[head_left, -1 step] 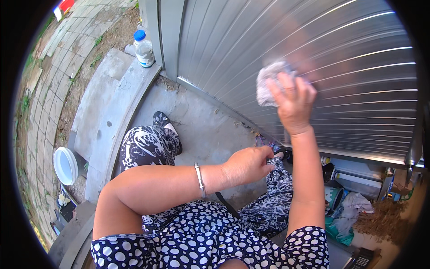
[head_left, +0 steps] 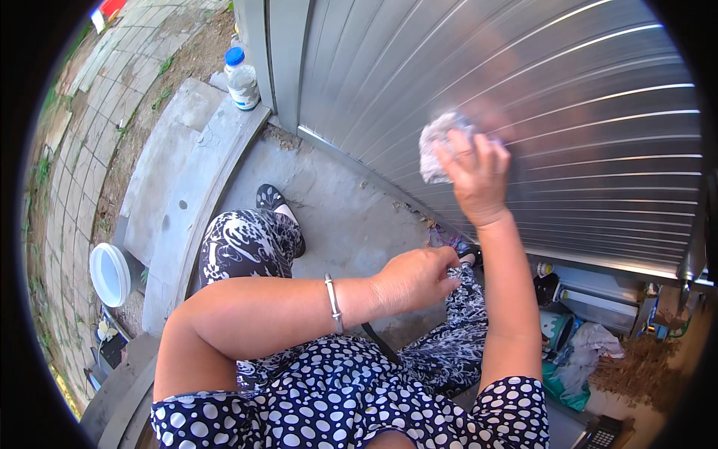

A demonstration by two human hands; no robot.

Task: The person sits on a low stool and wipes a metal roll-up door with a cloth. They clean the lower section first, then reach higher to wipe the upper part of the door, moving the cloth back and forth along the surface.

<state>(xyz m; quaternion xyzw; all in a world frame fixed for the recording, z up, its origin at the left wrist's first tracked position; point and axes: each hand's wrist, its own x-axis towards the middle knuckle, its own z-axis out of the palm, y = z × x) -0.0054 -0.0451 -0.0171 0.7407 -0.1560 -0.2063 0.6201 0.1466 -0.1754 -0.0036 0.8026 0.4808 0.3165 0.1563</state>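
Note:
My right hand (head_left: 479, 176) presses a crumpled, pale fluffy cloth (head_left: 437, 150) against a grey ribbed metal door (head_left: 374, 82). Its fingers bend over the cloth's right side. The shiny panel dimly mirrors the hand. Lower down, my left hand (head_left: 419, 277) hangs loosely curled above my right knee, apart from the door. Nothing shows in it, though part of its fingers is turned out of sight. A light-coloured bangle (head_left: 333, 303) circles that wrist.
A clear jar with a blue lid (head_left: 241, 78) stands on the concrete ledge (head_left: 183, 187) beside the door frame. At left is a white bucket (head_left: 110, 275). Plastic bags (head_left: 580, 359), a broom head (head_left: 636, 370) and a dark keypad device (head_left: 602, 434) crowd the lower right.
My right hand and the cloth have slid slightly left and down across the door. The left hand keeps its place.

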